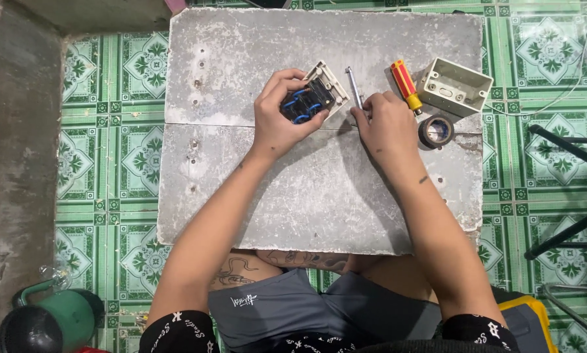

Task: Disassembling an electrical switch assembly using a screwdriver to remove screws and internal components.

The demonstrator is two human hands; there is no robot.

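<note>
White switch (pixel 313 98) sits upper centre, clasped by left hand (pixel 282 117). Right hand (pixel 385 124) pinches a thin metal tool (pixel 355 88), just right of the switch, long axis near vertical.

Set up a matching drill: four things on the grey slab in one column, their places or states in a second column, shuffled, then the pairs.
1. switch plate
2. screwdriver
3. tape roll
4. box

A. lies flat, ring-shaped, just right of the right hand
B. open, beige, at the slab's right edge
C. held in the left hand
D. red and yellow handle, between right hand and box

Pairs: 1-C, 2-D, 3-A, 4-B
</note>
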